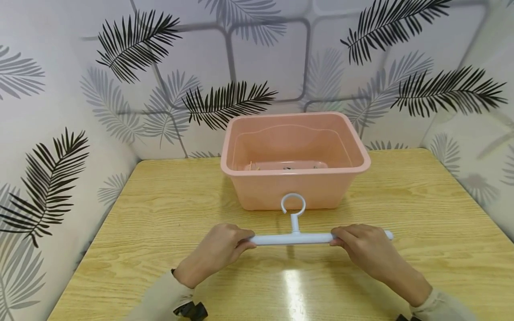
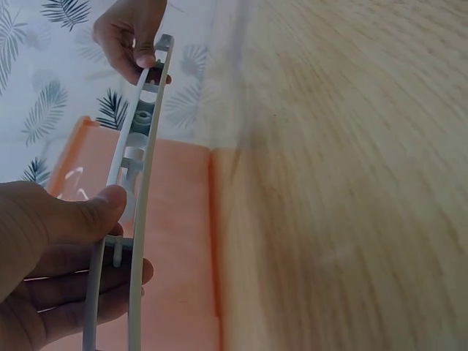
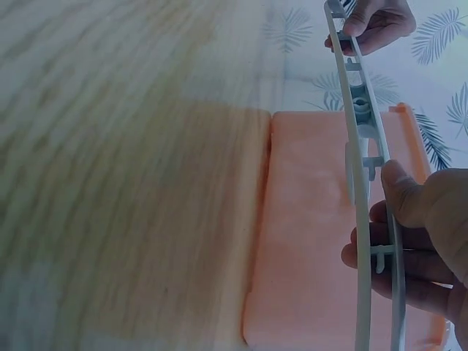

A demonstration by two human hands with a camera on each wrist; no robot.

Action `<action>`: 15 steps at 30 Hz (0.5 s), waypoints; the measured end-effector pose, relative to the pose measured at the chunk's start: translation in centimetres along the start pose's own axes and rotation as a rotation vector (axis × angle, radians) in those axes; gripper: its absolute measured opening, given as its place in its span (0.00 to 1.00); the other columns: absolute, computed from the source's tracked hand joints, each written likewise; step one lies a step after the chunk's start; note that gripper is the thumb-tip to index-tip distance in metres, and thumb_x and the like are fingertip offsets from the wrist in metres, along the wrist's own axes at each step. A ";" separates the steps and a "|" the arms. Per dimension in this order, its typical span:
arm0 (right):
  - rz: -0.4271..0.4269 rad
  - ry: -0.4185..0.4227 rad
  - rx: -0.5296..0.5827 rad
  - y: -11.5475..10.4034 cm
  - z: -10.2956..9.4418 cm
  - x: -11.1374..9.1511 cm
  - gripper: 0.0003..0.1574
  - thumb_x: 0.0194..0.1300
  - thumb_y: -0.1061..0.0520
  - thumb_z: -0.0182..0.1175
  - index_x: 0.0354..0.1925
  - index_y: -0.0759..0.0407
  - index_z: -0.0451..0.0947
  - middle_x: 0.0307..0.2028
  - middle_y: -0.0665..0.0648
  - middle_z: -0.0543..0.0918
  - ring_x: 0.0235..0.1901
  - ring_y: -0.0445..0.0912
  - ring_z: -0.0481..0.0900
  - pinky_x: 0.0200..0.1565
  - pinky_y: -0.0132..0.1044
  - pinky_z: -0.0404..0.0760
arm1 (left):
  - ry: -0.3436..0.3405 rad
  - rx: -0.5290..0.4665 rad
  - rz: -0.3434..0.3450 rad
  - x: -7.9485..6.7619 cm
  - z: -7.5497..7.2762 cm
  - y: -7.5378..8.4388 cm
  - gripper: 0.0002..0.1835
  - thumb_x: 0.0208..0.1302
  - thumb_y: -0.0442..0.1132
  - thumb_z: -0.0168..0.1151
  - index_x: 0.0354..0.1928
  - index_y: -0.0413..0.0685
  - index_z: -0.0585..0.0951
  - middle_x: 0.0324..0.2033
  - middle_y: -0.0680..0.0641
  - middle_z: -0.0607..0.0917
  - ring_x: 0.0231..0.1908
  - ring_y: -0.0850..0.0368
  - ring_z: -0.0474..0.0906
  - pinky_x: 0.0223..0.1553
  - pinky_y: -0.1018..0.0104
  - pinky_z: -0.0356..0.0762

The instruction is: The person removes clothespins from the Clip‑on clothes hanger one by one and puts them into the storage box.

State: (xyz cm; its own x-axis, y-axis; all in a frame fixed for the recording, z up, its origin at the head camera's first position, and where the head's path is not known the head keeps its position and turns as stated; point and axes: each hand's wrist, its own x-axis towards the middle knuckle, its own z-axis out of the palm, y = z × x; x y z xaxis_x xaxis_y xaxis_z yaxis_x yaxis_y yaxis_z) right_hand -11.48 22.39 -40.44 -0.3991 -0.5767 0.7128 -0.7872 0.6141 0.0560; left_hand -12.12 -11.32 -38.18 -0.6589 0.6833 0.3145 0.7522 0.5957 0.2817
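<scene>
A pale plastic clothes hanger (image 1: 287,239) is held level above the table, its hook (image 1: 296,203) pointing up in front of the pink bin. My left hand (image 1: 225,245) grips the bar's left part, thumb toward me. Farther right, my right hand (image 1: 367,249) grips the other part, and the rounded tip (image 1: 388,235) sticks out past it. From below, the wrist views reveal a hollow bar (image 2: 126,153) with short crosspieces between two long rails. In the right wrist view, the right thumb (image 3: 401,186) presses one rail while the fingers (image 3: 409,281) curl underneath.
The pink rectangular bin (image 1: 295,189) stands at the back of the wood-grain table (image 1: 176,196); a few small items, partly hidden by its front rim, lie on its floor. Behind and at both sides rises a leaf-patterned covering (image 1: 273,58).
</scene>
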 end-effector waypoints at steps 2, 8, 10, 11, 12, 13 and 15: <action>0.011 -0.014 -0.001 0.0 0.2 -0.1 0.31 0.75 0.41 0.42 0.29 0.59 0.81 0.25 0.52 0.85 0.21 0.45 0.83 0.20 0.36 0.78 | -0.004 -0.007 -0.005 0.0 0.3 -0.3 0.06 0.59 0.39 0.69 0.28 0.48 0.81 0.18 0.56 0.80 0.17 0.70 0.66 0.21 0.76 0.66; 0.022 -0.076 -0.005 0.2 0.8 -0.4 0.33 0.75 0.40 0.39 0.28 0.57 0.81 0.26 0.51 0.86 0.23 0.44 0.84 0.21 0.35 0.78 | -0.011 -0.013 -0.022 0.0 1.4 -0.9 0.05 0.59 0.39 0.68 0.32 0.46 0.85 0.22 0.52 0.85 0.19 0.68 0.75 0.22 0.76 0.70; 0.019 -0.100 -0.008 0.2 1.0 -0.4 0.34 0.75 0.40 0.38 0.28 0.57 0.81 0.26 0.51 0.86 0.23 0.44 0.84 0.21 0.35 0.79 | -0.013 -0.009 -0.024 -0.1 1.7 -1.0 0.05 0.59 0.39 0.68 0.34 0.45 0.85 0.24 0.51 0.86 0.21 0.66 0.78 0.24 0.75 0.73; 0.018 -0.113 -0.012 0.2 1.1 -0.5 0.34 0.75 0.40 0.37 0.28 0.57 0.81 0.26 0.50 0.86 0.23 0.44 0.84 0.21 0.34 0.79 | -0.017 -0.009 -0.025 -0.1 1.8 -1.0 0.05 0.59 0.39 0.68 0.34 0.45 0.85 0.24 0.51 0.86 0.22 0.66 0.79 0.24 0.75 0.73; 0.016 -0.128 -0.014 0.2 1.2 -0.6 0.34 0.75 0.41 0.37 0.28 0.57 0.82 0.26 0.50 0.86 0.23 0.44 0.84 0.21 0.34 0.79 | -0.021 -0.010 -0.025 -0.2 1.9 -1.0 0.05 0.59 0.38 0.68 0.34 0.45 0.85 0.25 0.51 0.86 0.22 0.66 0.79 0.24 0.75 0.74; 0.016 -0.142 -0.013 0.2 1.2 -0.7 0.35 0.75 0.41 0.36 0.29 0.57 0.82 0.26 0.50 0.86 0.23 0.44 0.84 0.21 0.34 0.79 | -0.028 -0.011 -0.027 -0.2 2.0 -1.0 0.04 0.60 0.38 0.68 0.34 0.45 0.85 0.25 0.51 0.86 0.23 0.66 0.80 0.25 0.75 0.74; 0.019 -0.170 -0.008 0.1 1.3 -0.8 0.35 0.75 0.41 0.36 0.29 0.58 0.82 0.26 0.50 0.86 0.22 0.44 0.84 0.20 0.34 0.78 | -0.042 -0.017 -0.032 -0.4 2.2 -1.0 0.04 0.61 0.38 0.67 0.33 0.45 0.85 0.25 0.51 0.86 0.23 0.67 0.80 0.25 0.75 0.74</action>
State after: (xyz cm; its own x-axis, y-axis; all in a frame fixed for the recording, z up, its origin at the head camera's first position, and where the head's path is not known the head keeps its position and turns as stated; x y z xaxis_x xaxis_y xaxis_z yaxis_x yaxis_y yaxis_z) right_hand -11.86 22.21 -41.93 -0.4880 -0.6476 0.5852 -0.7756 0.6293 0.0496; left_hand -12.62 -11.25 -40.61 -0.6812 0.6818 0.2666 0.7306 0.6101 0.3065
